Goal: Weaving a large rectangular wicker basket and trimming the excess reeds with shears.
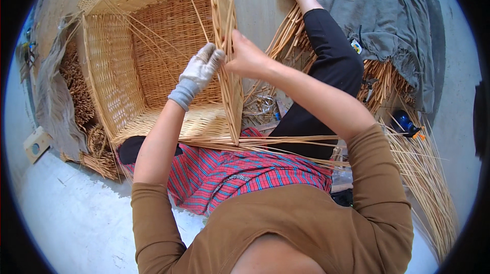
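A square woven wicker basket [173,44] lies on its side across my lap, its opening toward me and several long loose rods trailing over it. My left hand [199,72], in a pale knitted glove with a grey cuff, is closed at the bundle of rods [229,110] along the basket's right edge. My bare right hand [245,54] grips the same bundle from the right, a little above the left, its fingertips partly hidden behind the rods. More long rods [286,143] lie crosswise over my red checked cloth [245,172] at the basket's lower edge.
Cane bundles [76,85] under grey cloth lie at left. A grey cover [377,13] drapes over more canes [385,82] at upper right. A blue object [403,123] and loose rods [429,187] are at right. My outstretched leg [332,54] is right of the basket.
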`<state>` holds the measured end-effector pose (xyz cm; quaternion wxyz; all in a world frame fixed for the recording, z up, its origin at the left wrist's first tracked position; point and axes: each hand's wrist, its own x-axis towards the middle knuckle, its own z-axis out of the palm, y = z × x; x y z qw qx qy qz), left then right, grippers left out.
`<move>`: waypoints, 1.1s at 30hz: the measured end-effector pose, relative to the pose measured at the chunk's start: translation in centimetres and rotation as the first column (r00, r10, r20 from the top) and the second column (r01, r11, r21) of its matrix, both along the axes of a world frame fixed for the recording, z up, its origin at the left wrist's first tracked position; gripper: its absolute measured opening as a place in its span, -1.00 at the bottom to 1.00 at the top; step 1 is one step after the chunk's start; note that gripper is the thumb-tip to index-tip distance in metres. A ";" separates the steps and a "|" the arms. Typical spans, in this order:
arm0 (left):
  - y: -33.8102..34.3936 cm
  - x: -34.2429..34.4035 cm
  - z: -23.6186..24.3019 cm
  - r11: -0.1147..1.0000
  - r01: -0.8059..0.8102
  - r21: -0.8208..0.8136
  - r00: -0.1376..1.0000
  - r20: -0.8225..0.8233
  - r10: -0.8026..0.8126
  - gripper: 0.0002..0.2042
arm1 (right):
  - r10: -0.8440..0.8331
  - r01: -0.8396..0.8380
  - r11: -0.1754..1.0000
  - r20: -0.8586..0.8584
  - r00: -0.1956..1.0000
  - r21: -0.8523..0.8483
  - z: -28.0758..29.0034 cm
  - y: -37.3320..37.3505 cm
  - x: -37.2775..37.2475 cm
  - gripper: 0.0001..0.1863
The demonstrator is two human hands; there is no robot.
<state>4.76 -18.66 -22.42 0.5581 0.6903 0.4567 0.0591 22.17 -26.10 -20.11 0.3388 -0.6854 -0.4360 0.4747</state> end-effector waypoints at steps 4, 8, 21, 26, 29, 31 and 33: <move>0.6 1.1 0.7 0.979 0.149 0.143 0.987 -0.077 -0.139 -0.48 | 0.231 -0.232 0.972 -0.246 0.941 0.026 -0.8 -1.0 2.7 -0.54; -1.2 -0.3 2.4 0.987 -0.054 -0.149 0.993 0.094 0.068 -0.61 | -0.041 0.064 0.990 0.182 0.982 -0.124 3.1 -7.3 -2.3 -0.63; 0.0 1.9 2.2 0.982 -0.156 -0.107 0.986 0.044 0.161 -0.72 | 0.324 -0.308 0.945 0.436 0.840 -0.110 2.9 -6.8 -5.8 -0.47; 1.7 1.6 5.4 0.942 0.330 -0.058 0.940 -0.074 -0.333 -0.51 | -0.330 0.266 0.933 -0.281 0.901 -0.242 -1.8 -2.4 0.4 -0.53; 1.9 2.5 7.3 0.925 0.345 -0.156 0.903 -0.214 -0.373 -0.46 | -0.401 0.394 0.908 -0.573 0.715 -0.143 -1.4 0.6 0.4 -0.64; 0.9 1.4 5.7 0.971 0.197 -0.134 0.976 -0.069 -0.208 -0.53 | -0.348 0.359 0.927 -0.612 0.710 -0.111 -1.8 1.4 0.1 -0.70; -0.3 0.9 3.9 0.979 -0.011 -0.201 0.998 0.057 0.023 -0.53 | -0.387 0.356 0.916 -0.639 0.665 -0.184 -1.8 1.5 0.0 -0.73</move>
